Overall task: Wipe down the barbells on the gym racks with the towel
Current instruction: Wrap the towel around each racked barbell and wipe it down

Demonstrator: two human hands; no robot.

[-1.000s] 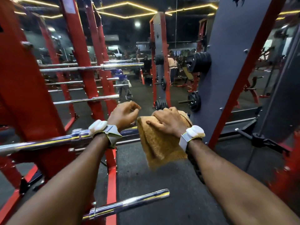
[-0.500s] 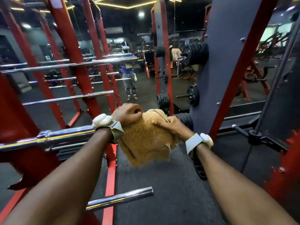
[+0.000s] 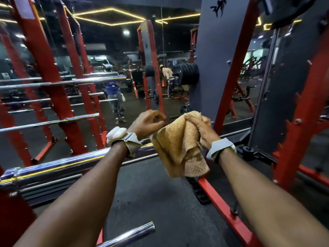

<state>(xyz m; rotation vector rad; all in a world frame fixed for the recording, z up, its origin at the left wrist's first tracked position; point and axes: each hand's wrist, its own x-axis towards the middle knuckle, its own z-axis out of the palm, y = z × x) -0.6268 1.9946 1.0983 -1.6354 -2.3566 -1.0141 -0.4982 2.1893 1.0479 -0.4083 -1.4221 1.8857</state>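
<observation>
A tan towel (image 3: 178, 148) hangs bunched between my hands, in front of the far end of a chrome barbell (image 3: 62, 164) that runs in from the left on the red rack (image 3: 51, 72). My right hand (image 3: 201, 129) grips the towel's gathered top. Just above the bar, my left hand (image 3: 146, 122) has its fingers curled at the towel's left edge and seems to pinch it. A second barbell's end (image 3: 131, 234) pokes out low in front, and more barbells (image 3: 53, 122) lie on higher pegs to the left.
A grey and red upright (image 3: 222, 68) stands close on the right, its red base beam (image 3: 222, 207) crossing the floor. Black weight plates (image 3: 187, 73) hang beside it. A mirror behind shows a person (image 3: 115, 97). Dark rubber floor (image 3: 151, 202) lies below my arms.
Both hands have risen off the barbell. My right hand has gathered the towel up from the bar's end, so the cloth now hangs in front of it.
</observation>
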